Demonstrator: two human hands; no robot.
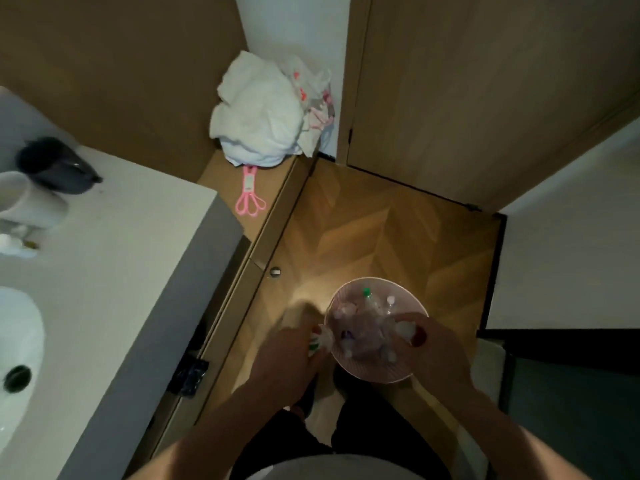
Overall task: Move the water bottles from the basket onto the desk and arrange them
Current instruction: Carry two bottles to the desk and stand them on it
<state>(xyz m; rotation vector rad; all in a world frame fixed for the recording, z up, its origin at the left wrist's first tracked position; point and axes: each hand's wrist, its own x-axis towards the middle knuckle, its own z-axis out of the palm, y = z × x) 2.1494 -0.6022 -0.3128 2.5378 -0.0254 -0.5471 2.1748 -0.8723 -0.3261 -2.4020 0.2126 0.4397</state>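
The task looks barely begun. The pink basket (377, 370) sits on the wooden floor, full of water bottles (367, 327). The left hand (287, 355) is closed around a bottle with a red-and-green label (317, 339) at the basket's left rim; the right hand (433, 348) grips a red-capped bottle (414, 332) inside. No bottles stand on the white surface (114, 258) yet.

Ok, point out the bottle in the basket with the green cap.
It is the bottle at the far rim of the pink basket, cap up. The other caps showing in there look white, pink or red.
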